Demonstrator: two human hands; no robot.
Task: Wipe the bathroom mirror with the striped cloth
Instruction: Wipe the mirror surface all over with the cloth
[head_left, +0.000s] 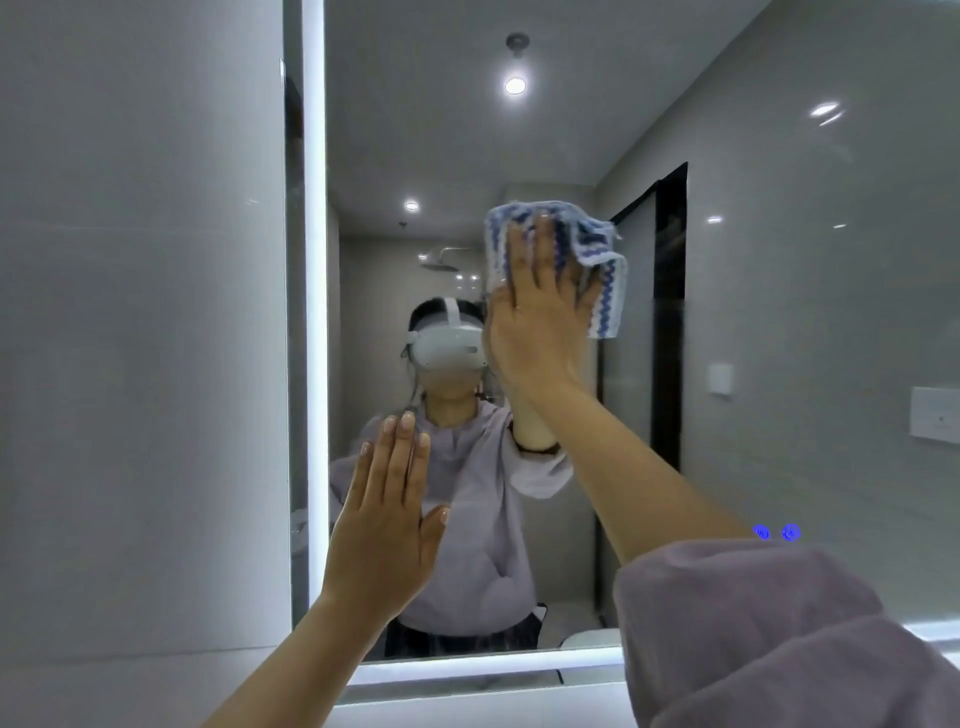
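Risk item: your right hand (540, 322), fingers flat, presses the striped cloth (597, 249) to the mirror (753, 312); your open left hand (387, 519) could leave smears if it touches.

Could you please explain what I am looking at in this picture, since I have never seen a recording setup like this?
There is no robot here: a person works with bare hands. The single picture comes from a camera worn on the head, looking forward, so both arms reach in from below. Ahead is the bathroom mirror, edged by a lit strip. The figure in it is the person's own reflection, with the headset showing. The right hand presses the striped cloth flat against the glass with straight fingers. The left hand is raised lower down, open and holding nothing; whether it touches the glass is unclear.
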